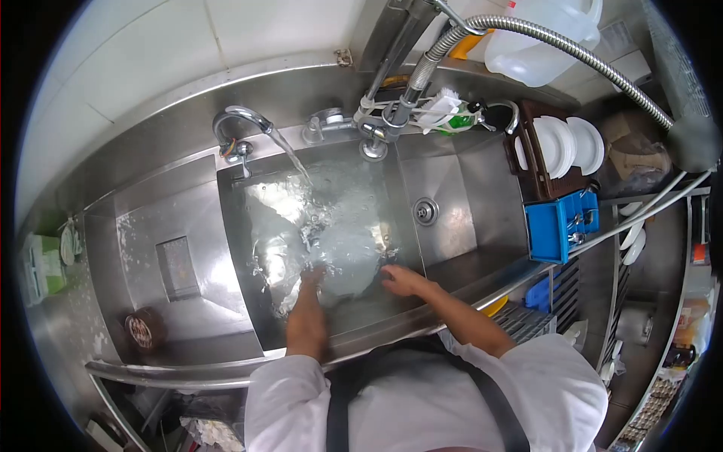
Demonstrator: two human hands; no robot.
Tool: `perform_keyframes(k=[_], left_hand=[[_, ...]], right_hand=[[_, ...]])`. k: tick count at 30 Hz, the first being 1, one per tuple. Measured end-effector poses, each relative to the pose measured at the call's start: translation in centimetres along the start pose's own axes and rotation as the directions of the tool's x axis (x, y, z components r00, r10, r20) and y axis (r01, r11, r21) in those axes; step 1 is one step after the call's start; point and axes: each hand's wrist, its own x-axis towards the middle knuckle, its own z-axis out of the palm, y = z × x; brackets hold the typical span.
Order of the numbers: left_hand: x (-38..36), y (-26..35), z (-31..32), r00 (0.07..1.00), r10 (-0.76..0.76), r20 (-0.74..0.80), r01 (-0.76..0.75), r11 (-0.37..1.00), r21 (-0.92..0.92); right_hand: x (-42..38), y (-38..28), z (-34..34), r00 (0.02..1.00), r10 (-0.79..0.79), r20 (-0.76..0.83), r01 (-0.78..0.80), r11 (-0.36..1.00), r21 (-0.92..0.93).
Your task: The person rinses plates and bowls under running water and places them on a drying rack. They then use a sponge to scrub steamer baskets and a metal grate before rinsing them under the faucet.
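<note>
A middle sink basin [324, 320] holds rippling water. My left hand [312, 276] is dipped in it near the front, its fingers hidden below the glinting surface. To its right, my right hand [401, 280] meets the water with fingers curled and the tips partly covered. Between the hands a broad pale shape [348, 262] shows under the surface; I cannot tell what it is. Water runs from the curved faucet [252, 117] into this basin, behind my hands.
Right of the water is another basin with a drain [425, 212]. White plates [557, 147] stand in a brown rack [527, 135], with cutlery in a blue bin [547, 232] nearby. A round brown object [144, 330] sits in the left basin. A spray hose [557, 34] arches overhead.
</note>
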Motion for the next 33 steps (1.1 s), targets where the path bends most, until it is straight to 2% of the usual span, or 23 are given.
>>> perform_keyframes(k=[3,5,6,7,8,10,11,13,14,16,18,21,23,25,27,28,29,30,32,33], left_hand=[[-1.6,1.4,-2.8,0.997,0.004,-0.082,-0.018,0.986,-0.168],[-1.8,4.9,-5.4,0.981,0.075,-0.181,-0.136,0.926,-0.352],[-4.1,8.8,-9.0,0.994,0.07,-0.088,-0.093,0.948,-0.303],[-7.4,13.2,-12.6,0.998,0.055,0.006,-0.052,0.967,-0.251],[-8.7,14.9,-13.1,0.998,0.063,-0.01,-0.064,0.972,-0.226],[-10.6,15.8,-14.0,0.932,0.231,-0.278,-0.28,0.948,-0.149],[-11.4,15.6,-14.9,0.932,0.235,-0.276,-0.279,0.951,-0.134],[-13.8,13.7,-17.8,0.958,0.194,-0.212,-0.253,0.92,-0.298],[-13.3,13.6,-17.6,0.967,0.202,-0.153,-0.252,0.842,-0.477],[-12.6,13.0,-17.8,0.973,0.206,-0.1,-0.218,0.704,-0.675],[-11.8,11.1,-18.1,0.978,0.179,-0.106,-0.204,0.723,-0.66],[-11.6,10.6,-18.0,0.999,0.004,-0.049,-0.045,0.487,-0.872],[-11.7,11.7,-17.9,0.999,0.014,-0.029,-0.032,0.445,-0.895],[-12.1,11.5,-17.2,1.0,0.021,-0.022,-0.029,0.382,-0.924],[-10.9,10.4,-16.0,0.988,0.129,0.08,0.007,0.49,-0.871],[-10.3,10.4,-15.9,0.973,0.183,0.141,0.015,0.558,-0.83],[-10.7,11.1,-15.5,0.949,0.22,0.225,0.075,0.538,-0.84],[-10.7,11.5,-15.6,0.944,0.236,0.231,0.068,0.544,-0.836],[-9.0,9.8,-14.6,0.887,0.29,0.36,0.138,0.578,-0.804],[-7.6,8.8,-14.1,0.865,0.282,0.415,0.218,0.533,-0.818]], right_hand=[[3.7,-0.5,1.7,0.998,-0.032,-0.056,0.034,0.999,0.03],[6.4,-1.3,1.2,0.986,0.112,0.12,-0.139,0.961,0.238],[7.6,-1.4,1.4,0.991,0.082,0.11,-0.107,0.963,0.249],[8.5,-0.8,2.2,0.981,0.195,0.018,-0.193,0.947,0.257],[9.4,-0.2,3.0,0.95,0.304,-0.075,-0.272,0.92,0.283],[11.8,0.3,4.4,0.869,0.423,-0.257,-0.31,0.871,0.382],[12.4,0.2,4.7,0.842,0.433,-0.322,-0.281,0.861,0.424],[13.3,0.2,5.0,0.824,0.408,-0.393,-0.181,0.847,0.5],[13.3,0.7,4.2,0.823,0.379,-0.423,-0.122,0.845,0.521],[12.8,1.0,3.4,0.823,0.327,-0.464,-0.023,0.835,0.549],[12.5,-0.1,3.3,0.803,0.339,-0.49,-0.036,0.848,0.528],[10.8,-2.2,2.5,0.765,0.384,-0.516,-0.12,0.873,0.472],[8.2,-2.6,0.9,0.845,0.384,-0.371,-0.088,0.785,0.613],[8.2,-2.1,1.6,0.834,0.393,-0.387,-0.055,0.757,0.651],[9.0,-0.2,2.8,0.816,0.404,-0.413,-0.009,0.723,0.691],[9.0,1.5,3.5,0.824,0.435,-0.362,0.0,0.639,0.769],[8.8,2.2,3.5,0.833,0.459,-0.309,0.009,0.547,0.837],[8.9,2.8,3.3,0.823,0.468,-0.322,0.019,0.544,0.839],[8.7,3.4,2.3,0.784,0.524,-0.332,-0.079,0.615,0.785],[7.4,2.4,1.3,0.766,0.544,-0.343,-0.079,0.609,0.789]])
